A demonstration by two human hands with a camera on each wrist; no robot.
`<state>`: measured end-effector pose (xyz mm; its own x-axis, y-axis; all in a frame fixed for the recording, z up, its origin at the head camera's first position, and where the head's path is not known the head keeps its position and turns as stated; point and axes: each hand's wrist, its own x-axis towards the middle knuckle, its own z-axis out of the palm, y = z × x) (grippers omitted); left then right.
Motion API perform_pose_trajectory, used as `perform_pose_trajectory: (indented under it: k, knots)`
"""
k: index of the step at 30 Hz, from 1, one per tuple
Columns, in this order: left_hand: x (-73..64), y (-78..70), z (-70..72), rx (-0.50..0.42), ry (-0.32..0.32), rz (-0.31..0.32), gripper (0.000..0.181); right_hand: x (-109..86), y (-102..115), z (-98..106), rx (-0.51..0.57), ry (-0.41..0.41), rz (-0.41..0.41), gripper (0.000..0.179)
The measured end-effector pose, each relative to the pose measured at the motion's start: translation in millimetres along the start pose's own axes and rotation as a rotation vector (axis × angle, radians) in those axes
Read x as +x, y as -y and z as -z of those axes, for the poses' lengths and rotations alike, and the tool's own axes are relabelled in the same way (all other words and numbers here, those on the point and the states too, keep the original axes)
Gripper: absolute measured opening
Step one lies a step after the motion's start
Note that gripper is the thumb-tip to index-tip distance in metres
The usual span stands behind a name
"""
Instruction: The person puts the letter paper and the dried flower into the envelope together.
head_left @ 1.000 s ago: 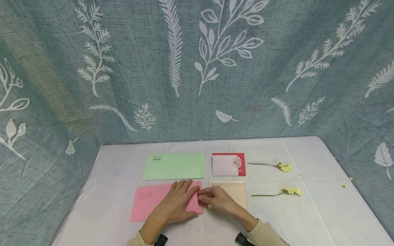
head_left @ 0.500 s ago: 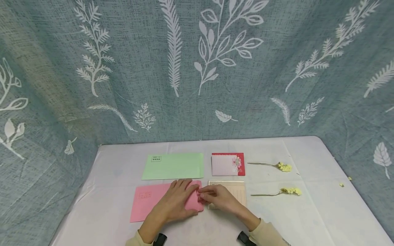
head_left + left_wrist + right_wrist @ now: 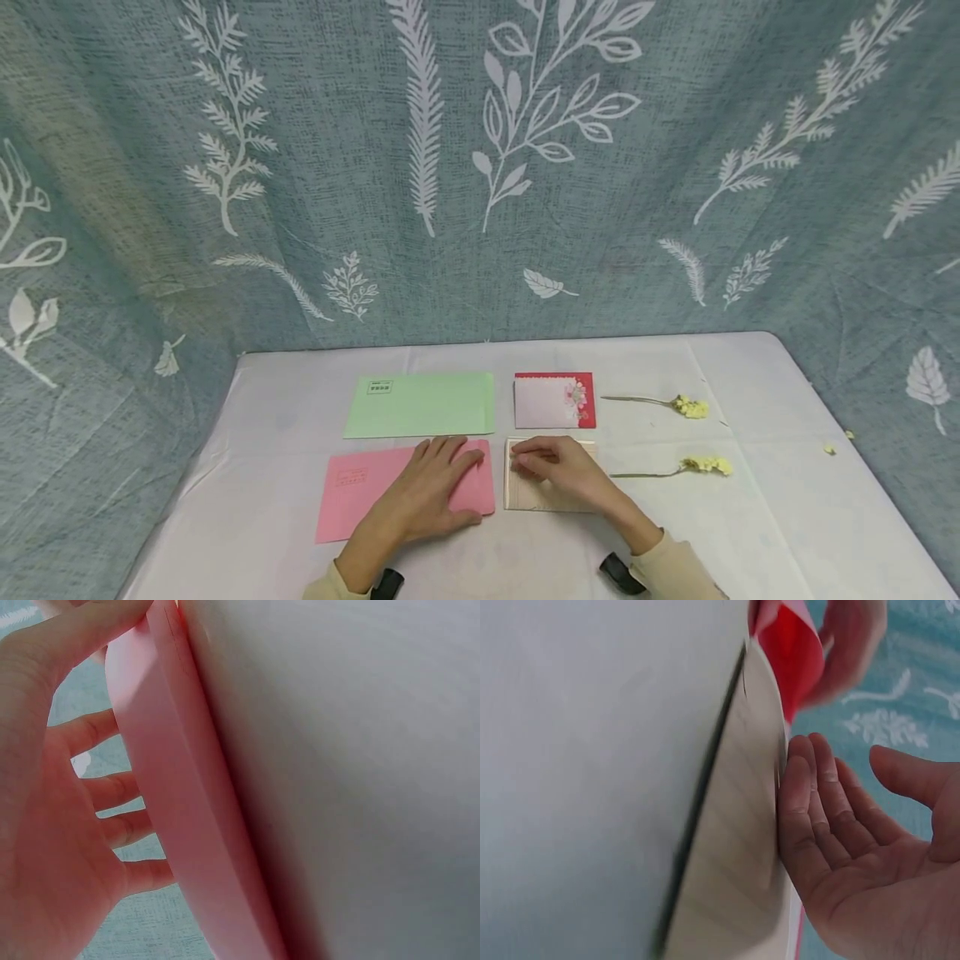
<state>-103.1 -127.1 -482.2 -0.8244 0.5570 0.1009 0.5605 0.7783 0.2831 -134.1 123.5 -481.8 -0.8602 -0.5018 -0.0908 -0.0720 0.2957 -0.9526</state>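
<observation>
My left hand (image 3: 431, 492) rests on the right part of a pink envelope (image 3: 360, 487), its fingers spread. In the left wrist view those fingers reach the envelope's (image 3: 180, 772) surface, with the thumb at its near edge. My right hand (image 3: 562, 471) lies over a beige lined card (image 3: 547, 498) just right of the envelope. In the right wrist view the fingertips of the right hand (image 3: 862, 847) touch the card's (image 3: 735, 847) face and the thumb stands apart, holding nothing. The pink envelope's mouth (image 3: 791, 656) gapes in that view, showing a red inside.
Behind the pink envelope lies a green envelope (image 3: 420, 408). A red and pale pink floral card (image 3: 551, 404) lies to its right. Two dried yellow flower sprigs, an upper sprig (image 3: 688, 407) and a lower sprig (image 3: 705, 465), are further right on the white tablecloth (image 3: 750, 533).
My right hand has left the right edge of the pink envelope and moved right onto the beige card. The left hand has stayed in place on the envelope.
</observation>
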Motion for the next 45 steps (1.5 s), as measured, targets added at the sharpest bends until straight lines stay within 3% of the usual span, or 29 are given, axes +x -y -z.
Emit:
perform_pose_trajectory:
  k: [6,13,19,23,41,45]
  knots:
    - [0.1,-0.1,-1.0,-0.003,0.001,0.009,0.071,-4.0,-2.8,18.9,-0.056,-0.077,-0.003,0.029]
    - [-0.8,0.2,-2.5,0.001,-0.035,-0.006,0.072,-10.0,-3.8,36.9,-0.222,-0.187,0.017,0.022]
    - [0.6,0.5,-1.2,-0.001,-0.017,0.002,0.072,-14.6,-10.6,46.7,-0.352,-0.319,-0.050,0.013]
    - [1.2,2.0,-1.2,0.005,-0.033,-0.003,0.073,-19.7,-16.8,51.6,-0.383,-0.368,-0.096,0.010]
    - [1.2,1.7,-0.3,-0.017,-0.024,0.008,0.071,-33.4,-24.4,57.6,-0.431,-0.354,-0.278,0.033]
    - [1.9,1.6,-0.1,-0.023,-0.013,0.010,0.071,-35.2,-21.9,57.0,-0.427,-0.348,-0.300,0.029]
